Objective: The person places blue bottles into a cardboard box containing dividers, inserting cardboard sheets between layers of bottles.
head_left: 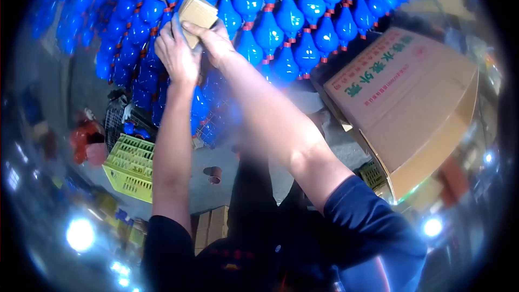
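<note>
Before the rows of blue bulbs, a stack of tan pieces [199, 15] sits up between both hands. The left hand [178, 58] grasps it from the left side; the right hand [218, 42] grips it too, its thumb lying across the front face. As for progress, the pieces appear to be bundled and not yet parted or set down, so I judge this step to be under way; how much is left cannot be told.

The stack looks like thin card, matt and square-edged, with fine layers showing along its side. Just beyond, the blue bulbs [268, 31] are glossy and probably plastic, full-bellied, narrowing to necks, with red collars [268, 7] where they meet end to end; these rows look formed already.

Farther out to the right is a big brown carton [413, 111], smooth-faced, with printing on it. Lower left, a yellow-green crate [128, 166] with slotted, hard-looking walls rests on the dull grey floor [223, 161], near a small reddish-brown cup-like thing [215, 176].
</note>
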Motion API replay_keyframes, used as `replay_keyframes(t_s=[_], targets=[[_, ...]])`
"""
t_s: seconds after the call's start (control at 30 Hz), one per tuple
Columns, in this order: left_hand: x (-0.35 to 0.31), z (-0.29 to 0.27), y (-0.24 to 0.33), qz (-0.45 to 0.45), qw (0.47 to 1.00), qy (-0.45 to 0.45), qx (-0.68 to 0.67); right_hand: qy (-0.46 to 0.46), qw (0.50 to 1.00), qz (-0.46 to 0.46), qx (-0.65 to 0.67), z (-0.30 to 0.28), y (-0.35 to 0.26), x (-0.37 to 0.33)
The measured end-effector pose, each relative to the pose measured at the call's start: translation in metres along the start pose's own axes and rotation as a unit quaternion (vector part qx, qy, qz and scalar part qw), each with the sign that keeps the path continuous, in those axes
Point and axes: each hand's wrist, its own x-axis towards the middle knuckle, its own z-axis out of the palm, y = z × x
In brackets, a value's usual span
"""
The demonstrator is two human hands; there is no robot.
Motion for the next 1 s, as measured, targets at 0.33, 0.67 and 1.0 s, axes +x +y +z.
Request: replay_keyframes(t_s=[0.33, 0.67, 1.0], targets=[[-0.084, -0.071, 0.036, -0.334, 0.602, -0.175, -0.703, 0.065, 0.991, 0.104, -0.046, -0.093, -0.067, -0.178], [-0.12, -0.164, 0.202, -0.232, 0.547, -0.378, -0.71, 0.097, 0.941, -0.203, -0.253, -0.13, -0.209, -0.324], [-0.118, -0.209, 0.326, -0.141, 0.361, -0.431, -0.815, 0.342, 0.875, -0.342, -0.021, -0.276, -0.388, -0.441]])
